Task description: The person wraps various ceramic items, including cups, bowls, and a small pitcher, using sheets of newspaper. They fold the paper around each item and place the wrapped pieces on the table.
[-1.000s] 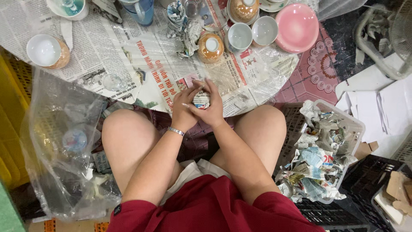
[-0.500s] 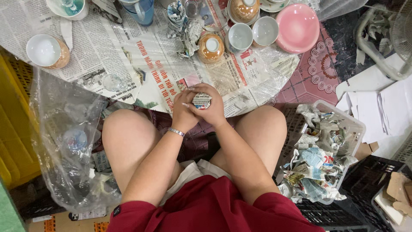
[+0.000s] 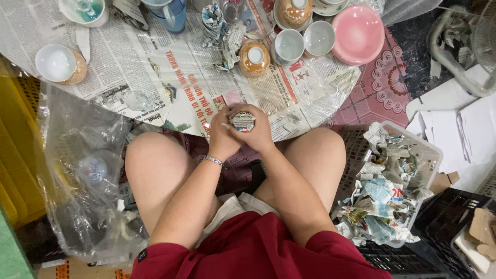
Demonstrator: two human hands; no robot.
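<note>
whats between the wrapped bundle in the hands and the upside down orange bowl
In the head view, only newspaper under clear plastic film lies between the newspaper-wrapped bundle and the orange bowl.

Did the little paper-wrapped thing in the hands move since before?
No, hardly. The newspaper-wrapped bundle sits between the left hand and right hand, at the same near edge of the newspaper-covered table as before.

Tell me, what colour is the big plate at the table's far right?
Pink, glossy and plain; the pink plate shows best in the head view.
</note>
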